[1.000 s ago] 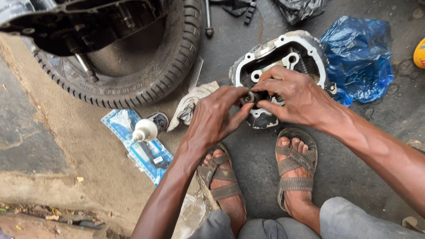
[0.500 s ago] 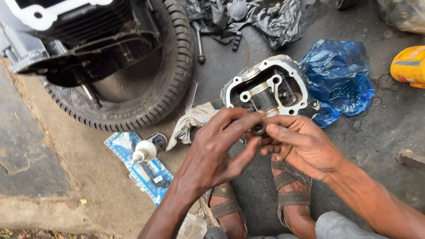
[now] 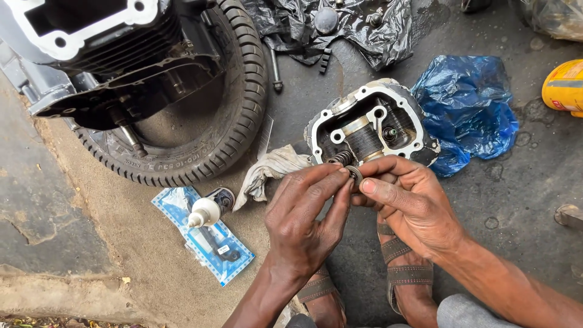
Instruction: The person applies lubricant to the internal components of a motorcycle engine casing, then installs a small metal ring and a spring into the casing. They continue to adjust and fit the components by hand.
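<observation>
- Nearest the camera, at 6 o'clock, two feet in brown sandals (image 3: 405, 270) stand on the dark ground, partly hidden under the forearms.
- The left hand (image 3: 306, 222) comes up from 6 o'clock with its fingers curled and drawn together, the fingertips pinching a small round metal ring (image 3: 354, 174).
- The right hand (image 3: 408, 197) comes in from 4 o'clock; its thumb and forefinger close on the same ring from the other side, so both hands meet fingertip to fingertip.
- The ring sits at the frame's centre, just in front of the cylinder head (image 3: 371, 130), at the end of a coil spring (image 3: 340, 159). Whether it touches the spring cannot be told.
- The head lies on the ground just beyond the hands, at 12 o'clock from them, open side up, pale rim around a dark inside.
- A dirty rag (image 3: 271, 172) lies at 9 o'clock of the hands, touching the head's lower left corner.
- At 8 o'clock, a blue packet (image 3: 206, 240) lies flat on the concrete with a white tube (image 3: 204, 213) across it.
- A crumpled blue bag (image 3: 471, 109) sits at 2 o'clock, right beside the head.
- A yellow container (image 3: 565, 88) shows at the right edge, at 3 o'clock.
- Farther off, at 10 o'clock, a tyre (image 3: 234, 103) lies behind an engine block (image 3: 100, 48).
- Farthest, at 12 o'clock, black plastic (image 3: 334, 24) is spread with small parts on it, and a bolt (image 3: 274, 70) lies between it and the tyre.
</observation>
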